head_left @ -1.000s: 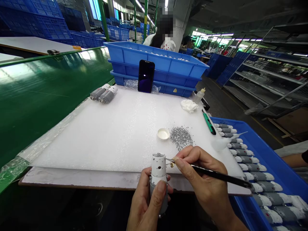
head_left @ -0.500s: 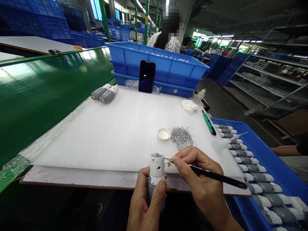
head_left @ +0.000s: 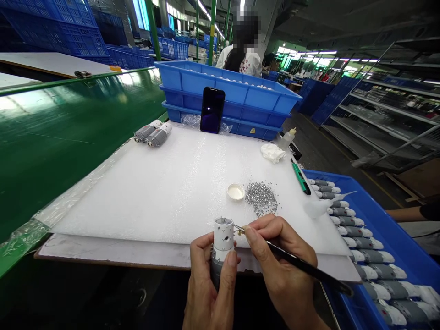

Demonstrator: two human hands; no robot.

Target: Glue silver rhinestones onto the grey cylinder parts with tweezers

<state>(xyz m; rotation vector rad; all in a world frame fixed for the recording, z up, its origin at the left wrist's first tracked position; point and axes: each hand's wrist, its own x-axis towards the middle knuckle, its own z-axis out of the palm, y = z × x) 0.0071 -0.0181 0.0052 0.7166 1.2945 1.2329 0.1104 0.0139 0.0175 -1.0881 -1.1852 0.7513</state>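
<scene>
My left hand (head_left: 206,286) grips a grey-and-white cylindrical part (head_left: 222,234) upright, its lower grey section partly hidden by my fingers. My right hand (head_left: 280,261) pinches a slim black-handled tool (head_left: 295,262) with a fine metal tip. A tiny brass-coloured bit (head_left: 241,232) sits at that tip, right beside the white upper section of the part. Just beyond both hands lie a white cap (head_left: 235,192) holding a pale liquid and a pile of silver granules (head_left: 261,198), both on a white foam board (head_left: 165,192).
A blue tray (head_left: 388,233) of similar parts lies to the right. On the board are a green-handled tool (head_left: 300,178), a white cloth (head_left: 272,153), and a phone (head_left: 212,110) against stacked blue crates (head_left: 254,87). A green conveyor (head_left: 68,151) runs left; a co-worker's forearm (head_left: 409,213) shows right.
The whole scene has shifted slightly right and lower in view. The rear of the black tool handle has dipped lower, and my hands stay close together around the part.
</scene>
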